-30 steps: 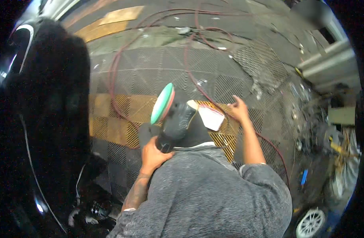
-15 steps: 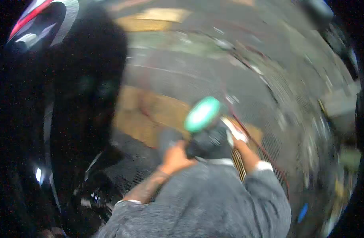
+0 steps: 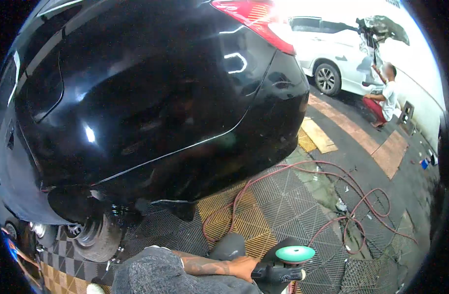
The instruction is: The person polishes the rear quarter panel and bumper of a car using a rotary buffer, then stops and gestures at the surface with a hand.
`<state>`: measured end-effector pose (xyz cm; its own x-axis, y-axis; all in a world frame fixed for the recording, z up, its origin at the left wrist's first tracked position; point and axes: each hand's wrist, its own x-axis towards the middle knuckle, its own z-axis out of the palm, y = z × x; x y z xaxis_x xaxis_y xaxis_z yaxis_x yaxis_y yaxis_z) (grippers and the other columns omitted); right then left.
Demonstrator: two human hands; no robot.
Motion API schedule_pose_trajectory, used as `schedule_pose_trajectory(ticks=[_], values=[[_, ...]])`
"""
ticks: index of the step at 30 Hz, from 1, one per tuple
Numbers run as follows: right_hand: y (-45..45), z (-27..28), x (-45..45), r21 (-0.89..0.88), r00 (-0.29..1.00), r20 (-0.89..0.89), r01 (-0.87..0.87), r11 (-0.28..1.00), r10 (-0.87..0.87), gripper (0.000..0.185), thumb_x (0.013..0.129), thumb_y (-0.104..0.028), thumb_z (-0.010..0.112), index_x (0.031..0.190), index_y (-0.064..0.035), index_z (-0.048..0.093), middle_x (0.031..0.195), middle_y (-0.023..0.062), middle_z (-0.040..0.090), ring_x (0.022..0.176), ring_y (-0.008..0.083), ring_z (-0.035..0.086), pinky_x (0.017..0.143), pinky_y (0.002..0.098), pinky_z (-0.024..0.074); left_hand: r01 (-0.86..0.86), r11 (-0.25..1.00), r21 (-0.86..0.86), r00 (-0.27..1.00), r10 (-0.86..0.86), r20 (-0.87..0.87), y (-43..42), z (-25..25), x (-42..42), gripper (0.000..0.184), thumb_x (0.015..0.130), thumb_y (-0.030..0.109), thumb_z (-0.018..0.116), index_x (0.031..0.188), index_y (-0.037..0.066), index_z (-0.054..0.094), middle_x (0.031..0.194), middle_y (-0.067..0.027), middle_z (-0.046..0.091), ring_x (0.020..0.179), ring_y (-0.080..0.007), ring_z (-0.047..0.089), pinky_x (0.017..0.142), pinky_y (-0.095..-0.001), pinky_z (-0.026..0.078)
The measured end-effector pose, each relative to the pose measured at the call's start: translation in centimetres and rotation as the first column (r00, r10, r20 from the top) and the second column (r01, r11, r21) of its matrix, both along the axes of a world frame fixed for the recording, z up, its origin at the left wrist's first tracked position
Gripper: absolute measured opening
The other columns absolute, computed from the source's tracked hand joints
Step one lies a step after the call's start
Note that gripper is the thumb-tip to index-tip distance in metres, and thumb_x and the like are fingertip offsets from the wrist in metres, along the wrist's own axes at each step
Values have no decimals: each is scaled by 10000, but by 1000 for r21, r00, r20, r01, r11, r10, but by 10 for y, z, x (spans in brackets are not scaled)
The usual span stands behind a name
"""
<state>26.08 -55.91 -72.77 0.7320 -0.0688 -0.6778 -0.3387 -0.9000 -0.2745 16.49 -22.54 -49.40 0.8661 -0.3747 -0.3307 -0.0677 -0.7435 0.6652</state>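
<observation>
My left hand (image 3: 243,268) is at the bottom of the head view, closed around the dark body of a polisher (image 3: 279,274). Its round green pad (image 3: 295,253) faces upward over my knees. My right hand is out of sight; a sliver of something white and red shows at the lower edge, below the polisher. A grey towel-like cloth (image 3: 156,272) lies across the near foreground. In front stands the glossy black rear side of a car (image 3: 160,127), apart from the pad.
A red hose (image 3: 276,169) loops over the grid floor tiles (image 3: 298,210). A tyre (image 3: 103,240) shows beneath the black car at lower left. At upper right, a person (image 3: 383,95) crouches beside a white car (image 3: 344,59); flat boards (image 3: 391,154) lie nearby.
The view has swung from the floor up to the black car's side. My right hand, earlier at a white and red item, has left the view. My left hand stays with the polisher.
</observation>
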Motion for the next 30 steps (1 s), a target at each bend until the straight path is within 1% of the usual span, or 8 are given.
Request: schedule_pose_trajectory(ticks=[3, 8, 10, 11, 16, 22, 27, 30], values=[[-5, 11, 6, 24, 999, 33, 37, 999, -38, 905, 814, -317, 770, 1549, -186, 259, 1146, 187, 574, 1023, 296, 580, 841, 398, 467, 41, 999, -11, 994, -42, -98, -2, 3, 7, 839, 635, 367, 858, 1331, 24, 539, 1149, -227, 706, 1085, -408, 677, 906, -490, 545], [-12, 24, 8, 82, 988, 68, 135, 987, -141, 841, 838, -319, 754, 1526, -170, 294, 1098, 157, 563, 970, 267, 570, 792, 378, 459, 57, 992, -111, 998, -57, 2, 5, -20, 12, 914, 639, 440, 878, 1373, 38, 510, 1177, -205, 705, 1109, -386, 677, 936, -483, 533], [-16, 29, 10, 108, 981, 80, 169, 980, -178, 816, 848, -320, 747, 1517, -164, 308, 1079, 145, 559, 949, 256, 566, 772, 369, 455, 120, 976, -181, 989, -133, -59, 6, -4, 13, 957, 643, 471, 887, 1399, 43, 486, 1193, -204, 700, 1111, -381, 679, 937, -491, 532], [-18, 31, 9, 119, 976, 88, 188, 975, -199, 803, 852, -321, 744, 1512, -160, 315, 1069, 140, 557, 938, 250, 564, 762, 365, 454, 78, 993, -89, 997, -80, -17, 4, -3, 10, 889, 648, 457, 886, 1345, 36, 530, 1171, -195, 710, 1105, -382, 682, 925, -493, 538], [-27, 42, 10, 198, 951, 108, 265, 944, -289, 742, 877, -323, 728, 1489, -145, 349, 1021, 110, 547, 886, 222, 554, 712, 345, 445, 27, 992, -122, 996, -37, -84, 2, 37, 0, 784, 651, 451, 885, 1233, 18, 588, 1126, -204, 718, 1084, -390, 686, 902, -495, 546], [-40, 58, 13, 326, 900, 132, 356, 876, -415, 671, 905, -326, 709, 1461, -125, 391, 963, 74, 535, 823, 187, 542, 653, 320, 435, 44, 980, -196, 999, -37, 35, 8, 13, -4, 765, 644, 438, 882, 1215, 16, 596, 1107, -199, 719, 1057, -398, 690, 877, -502, 547], [-61, 82, 15, 545, 791, 101, 464, 698, -604, 615, 929, -329, 692, 1438, -110, 425, 914, 45, 524, 770, 159, 532, 603, 299, 426, 109, 983, -147, 994, -110, -3, 7, -17, 5, 808, 620, 416, 881, 1257, 20, 579, 1099, -194, 721, 1049, -413, 687, 871, -502, 547], [-86, 105, 20, 736, 689, 58, 460, 497, -722, 583, 944, -330, 683, 1424, -100, 446, 885, 27, 518, 738, 142, 526, 573, 287, 421, 90, 982, -169, 993, -76, 88, 9, -10, 5, 1004, 530, 583, 912, 1198, -84, 570, 1053, -250, 713, 1042, -392, 702, 892, -461, 548]])
